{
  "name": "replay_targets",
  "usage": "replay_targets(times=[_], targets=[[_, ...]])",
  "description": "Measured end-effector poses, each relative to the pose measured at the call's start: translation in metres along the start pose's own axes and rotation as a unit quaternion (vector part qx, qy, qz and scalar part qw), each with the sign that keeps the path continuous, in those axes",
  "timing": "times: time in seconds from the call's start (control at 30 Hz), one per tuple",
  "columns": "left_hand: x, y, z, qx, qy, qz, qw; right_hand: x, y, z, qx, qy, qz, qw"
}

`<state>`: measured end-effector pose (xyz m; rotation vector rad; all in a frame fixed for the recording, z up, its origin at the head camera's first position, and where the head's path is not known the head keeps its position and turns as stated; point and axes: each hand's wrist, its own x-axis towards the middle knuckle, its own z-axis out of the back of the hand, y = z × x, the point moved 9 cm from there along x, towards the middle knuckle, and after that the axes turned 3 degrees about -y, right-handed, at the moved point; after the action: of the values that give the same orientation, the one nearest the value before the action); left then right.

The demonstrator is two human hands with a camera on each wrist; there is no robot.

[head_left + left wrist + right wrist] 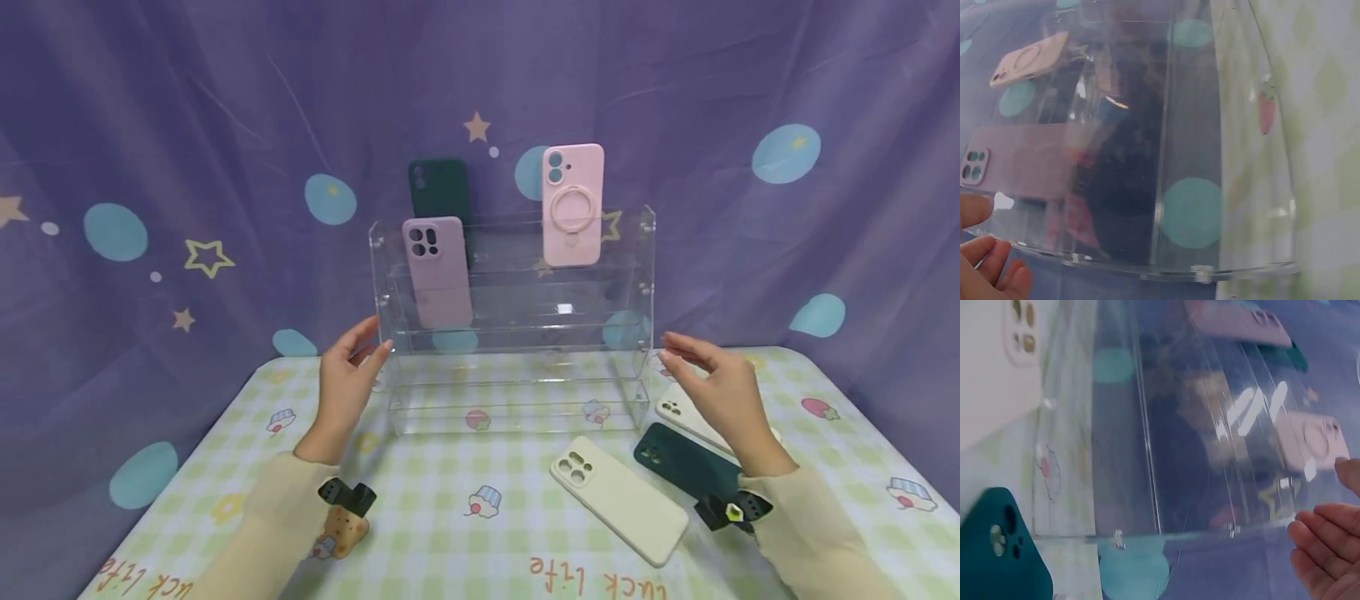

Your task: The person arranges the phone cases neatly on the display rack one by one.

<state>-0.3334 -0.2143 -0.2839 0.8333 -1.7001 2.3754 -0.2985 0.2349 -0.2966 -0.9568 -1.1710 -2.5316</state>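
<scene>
A clear acrylic tiered display stand stands on the table. My left hand is at its left side, fingertips right at the side panel and fingers relaxed. In the left wrist view, thumb and fingers are spread apart by the panel's edge. My right hand is just off the right side panel, fingers loosely bent with nothing between them. On the stand, a dark green phone case stands behind a lilac phone case at left. A pink phone case with a ring stands at upper right.
A cream phone case lies in front of the stand on the checked tablecloth. A dark teal phone case and a white phone case lie beneath my right forearm. A purple patterned curtain hangs behind the table.
</scene>
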Motion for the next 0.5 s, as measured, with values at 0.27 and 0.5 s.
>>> replay_targets(times=[0.27,0.5], targets=[[-0.012,0.019,0.009,-0.017,-0.054,0.015,0.9983,-0.027,0.021,-0.029,0.010,0.109,0.071,0.9914],[-0.014,0.044,0.009,-0.032,-0.063,0.066,0.9953,-0.055,0.011,-0.066,0.031,0.226,0.043,0.9726]])
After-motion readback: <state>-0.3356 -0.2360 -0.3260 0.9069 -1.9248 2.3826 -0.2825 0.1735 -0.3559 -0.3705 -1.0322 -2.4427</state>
